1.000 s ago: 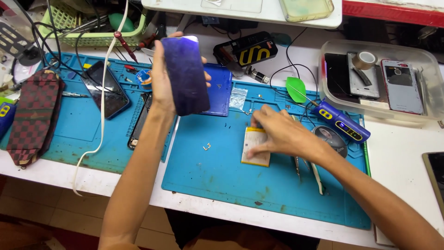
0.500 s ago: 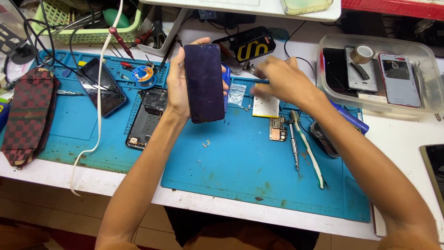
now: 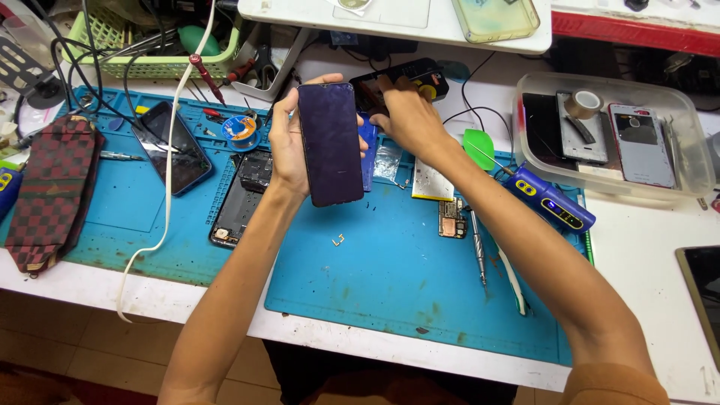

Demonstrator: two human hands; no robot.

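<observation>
Holding: left hand [image 3: 289, 146] has its grip closed around a dark phone screen [image 3: 331, 142], fingers along one long edge and thumb on the other; the panel stands nearly upright above the blue mat [image 3: 405, 285], glass toward the camera.
Reaching: right hand [image 3: 405, 116] stretches past the screen's top corner to a black box with yellow markings [image 3: 409, 82] at the back of the desk [image 3: 645, 247]; fingertips rest on it, and whether that grip pinches anything I cannot tell.
Behind the screen: a blue part [image 3: 367, 150] shows only as a narrow strip.
Phones, counted: one dark phone [image 3: 171, 146] flat on the teal mat [image 3: 127, 202], one opened phone body [image 3: 241, 199] bridging the two mats, two more devices in the clear tub [image 3: 694, 161], a silver one [image 3: 577, 139] and a red-edged one [image 3: 641, 142].
Mats: two, teal at left, blue in the middle.
Packages and labels: a brown tape roll [image 3: 585, 103] in the tub; a blue tool with yellow marks [image 3: 551, 201] lying on the mat's right edge; a white battery pack [image 3: 433, 178] beside a small circuit board [image 3: 451, 219].
Other: a checked red pouch [image 3: 52, 191], a green basket [image 3: 142, 56], a white cable [image 3: 169, 172], a green pick [image 3: 478, 148].
Cut off: a dark slab [image 3: 703, 289] at the right border.
Hard to make out: tiny metal bits [image 3: 338, 241] on the mat.
</observation>
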